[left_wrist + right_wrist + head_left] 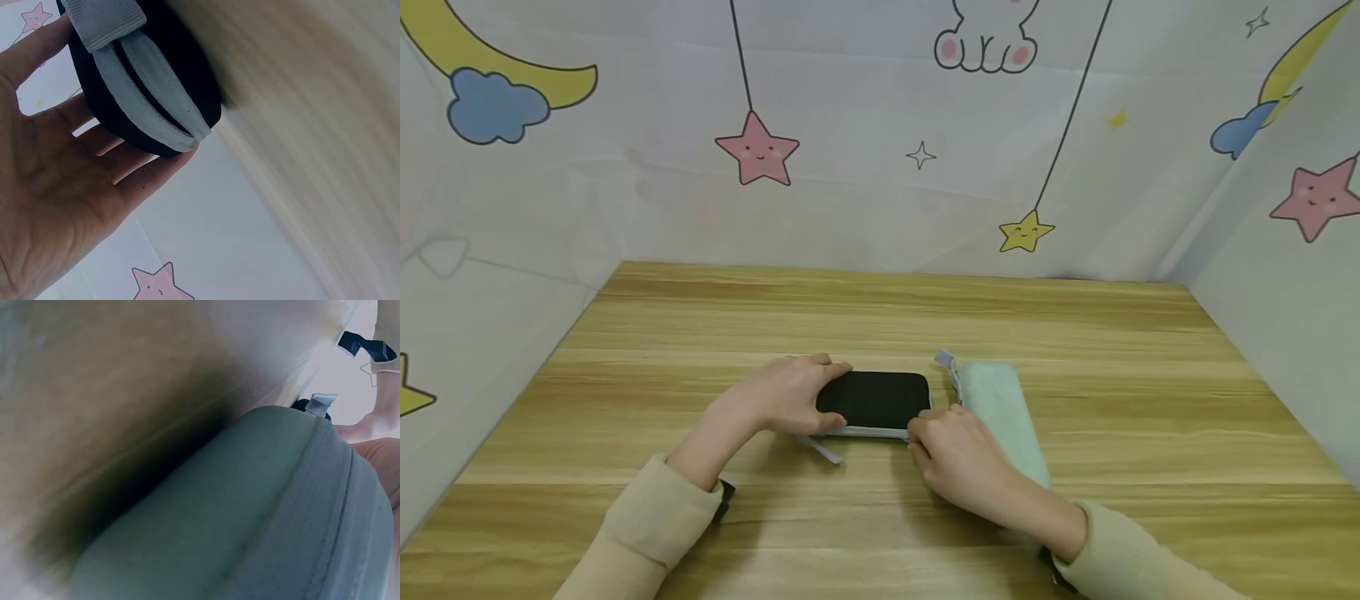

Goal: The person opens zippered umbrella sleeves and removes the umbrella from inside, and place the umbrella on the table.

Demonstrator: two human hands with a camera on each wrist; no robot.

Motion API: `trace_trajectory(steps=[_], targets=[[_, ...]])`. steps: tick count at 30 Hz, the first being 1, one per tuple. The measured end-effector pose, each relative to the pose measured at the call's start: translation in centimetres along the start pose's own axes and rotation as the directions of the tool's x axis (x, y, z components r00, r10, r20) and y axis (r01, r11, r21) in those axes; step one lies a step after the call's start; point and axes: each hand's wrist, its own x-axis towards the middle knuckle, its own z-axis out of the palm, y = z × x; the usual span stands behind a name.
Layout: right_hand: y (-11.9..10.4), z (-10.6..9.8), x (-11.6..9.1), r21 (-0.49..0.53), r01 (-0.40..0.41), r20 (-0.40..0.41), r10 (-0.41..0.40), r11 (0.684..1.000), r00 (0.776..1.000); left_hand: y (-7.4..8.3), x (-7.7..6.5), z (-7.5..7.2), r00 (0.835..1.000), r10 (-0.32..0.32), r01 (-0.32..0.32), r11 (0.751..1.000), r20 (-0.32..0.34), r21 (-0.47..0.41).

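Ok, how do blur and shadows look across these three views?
Head view: the black case fairly sharp, soft shadows on the tabletop; left wrist view: left hand reasonably clear, tabletop smeared; right wrist view: tabletop badly blurred, a dark shadow beside the mint case.

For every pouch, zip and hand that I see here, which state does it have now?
Black pouch: held in both hands, flat side up.
Black pouch's zip: dark line along its middle; cannot tell whether fully closed.
Mint pouch: lying on the table.
Mint pouch's zip: looks closed where visible.
Left hand: holding black pouch's left end.
Right hand: gripping black pouch's near right corner.
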Motion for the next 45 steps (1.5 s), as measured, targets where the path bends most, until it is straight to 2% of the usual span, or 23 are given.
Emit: trace_trajectory(steps=[45], targets=[[-1.0,0.3,0.7,0.000,0.015,0.005,-0.015,1.000,1.000,0.2,-0.1,-0.2,1.000,-0.023,0.023,1.000,0.015,-0.008]])
